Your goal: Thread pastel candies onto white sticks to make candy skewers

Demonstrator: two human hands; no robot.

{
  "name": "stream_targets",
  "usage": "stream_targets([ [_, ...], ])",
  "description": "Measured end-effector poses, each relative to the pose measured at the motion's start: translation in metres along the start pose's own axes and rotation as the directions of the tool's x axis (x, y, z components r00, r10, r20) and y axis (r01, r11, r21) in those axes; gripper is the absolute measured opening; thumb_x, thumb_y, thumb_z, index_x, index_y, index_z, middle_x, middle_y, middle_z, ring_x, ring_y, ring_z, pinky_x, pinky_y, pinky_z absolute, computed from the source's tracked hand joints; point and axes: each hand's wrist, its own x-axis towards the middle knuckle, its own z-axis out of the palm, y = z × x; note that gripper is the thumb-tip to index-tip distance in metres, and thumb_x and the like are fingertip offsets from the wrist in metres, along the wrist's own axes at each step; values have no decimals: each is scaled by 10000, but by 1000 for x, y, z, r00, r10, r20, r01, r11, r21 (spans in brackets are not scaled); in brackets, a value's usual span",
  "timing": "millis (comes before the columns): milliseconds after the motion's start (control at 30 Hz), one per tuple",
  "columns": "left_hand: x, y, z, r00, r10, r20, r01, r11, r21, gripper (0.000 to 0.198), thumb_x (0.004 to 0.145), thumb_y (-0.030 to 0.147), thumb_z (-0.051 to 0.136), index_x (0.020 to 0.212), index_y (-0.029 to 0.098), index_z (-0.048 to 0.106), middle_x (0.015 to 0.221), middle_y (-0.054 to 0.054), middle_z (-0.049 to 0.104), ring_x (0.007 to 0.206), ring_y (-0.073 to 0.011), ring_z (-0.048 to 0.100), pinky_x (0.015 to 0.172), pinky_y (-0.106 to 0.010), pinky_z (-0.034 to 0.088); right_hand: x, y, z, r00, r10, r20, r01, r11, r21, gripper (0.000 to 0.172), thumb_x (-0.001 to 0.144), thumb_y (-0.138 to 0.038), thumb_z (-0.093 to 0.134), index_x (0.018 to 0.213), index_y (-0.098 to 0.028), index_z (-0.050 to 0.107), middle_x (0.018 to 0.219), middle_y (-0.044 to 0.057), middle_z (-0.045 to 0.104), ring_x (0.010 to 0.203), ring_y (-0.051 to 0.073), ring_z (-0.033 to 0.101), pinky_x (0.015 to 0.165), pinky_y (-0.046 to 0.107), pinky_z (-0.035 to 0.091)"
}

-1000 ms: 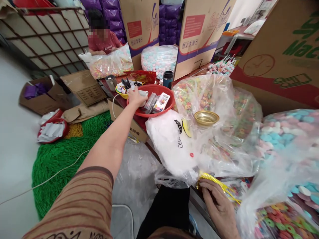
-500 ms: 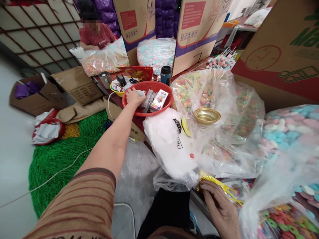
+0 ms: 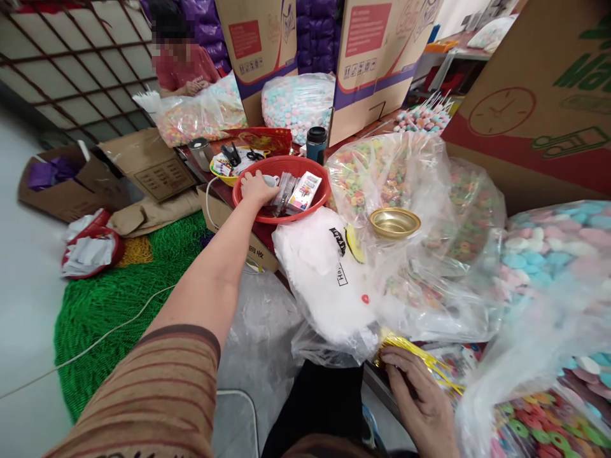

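Observation:
My left hand is stretched far out into a red basket on the table's left end. Its fingers are curled on a small white thing inside the basket. Clear packets and a colourful small box lie beside it. Near the table's front edge, my right hand rests palm down with its fingers closed on a bundle of gold twist ties. A white plastic bag lies between the two hands.
Clear bags of coloured candy rings and pastel candy cover the table, with a gold bowl on top. Tall cardboard boxes stand behind. A dark tumbler stands past the basket. Another person sits far left. Green netting covers the floor.
The view shifted slightly; my left hand stays in the red basket on the white thing, and my right hand stays on the gold ties.

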Motion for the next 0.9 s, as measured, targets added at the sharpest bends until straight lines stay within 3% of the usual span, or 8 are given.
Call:
stream_targets([
  [267,1,-1,-4,992,-12,-122,0,995,-104,922,716,437,728,1514,97,418,1468,-290,480,1427,-470,431,1192,-590,369,5,-8,2,1000,10,-19,-9,999,48,153,965,-173,591,963,-235,730,955,56,795,901,212,770,862,350,645],
  [400,3,-3,-5,992,-13,-127,-7,988,-153,970,686,428,759,1527,111,392,1484,-295,468,1439,-488,412,1186,-624,363,8,-10,4,998,-30,-60,32,999,37,170,963,-143,580,951,-234,724,933,44,797,881,196,776,837,323,647],
  [567,9,-4,2,997,8,-77,-20,989,-149,1024,677,416,758,1557,78,361,1496,-329,448,1417,-516,431,1173,-648,361,22,-39,-28,994,-104,-41,104,995,6,200,966,-117,581,1068,-235,706,1005,57,797,910,181,782,851,281,640],
  [733,19,-1,9,996,10,-93,-25,986,-165,1012,720,433,728,1572,56,332,1504,-341,434,1432,-521,411,1172,-661,351,64,-74,-76,991,-137,4,137,990,-26,252,970,-92,561,1107,-257,692,1022,42,785,931,165,770,821,240,614],
  [833,25,3,11,993,11,-118,-33,982,-184,1019,730,453,729,1573,47,326,1500,-344,438,1428,-522,411,1179,-657,339,105,-73,-82,987,-154,-44,147,981,-127,212,967,-119,587,1066,-267,702,1021,29,788,933,171,765,854,271,607],
  [900,27,5,11,993,18,-121,-41,980,-193,1033,736,461,730,1581,40,311,1506,-347,431,1427,-521,411,1176,-643,350,134,-59,-75,984,-166,-68,151,971,-184,169,972,-158,587,1022,-263,709,1025,33,788,965,188,760,891,313,605],
])
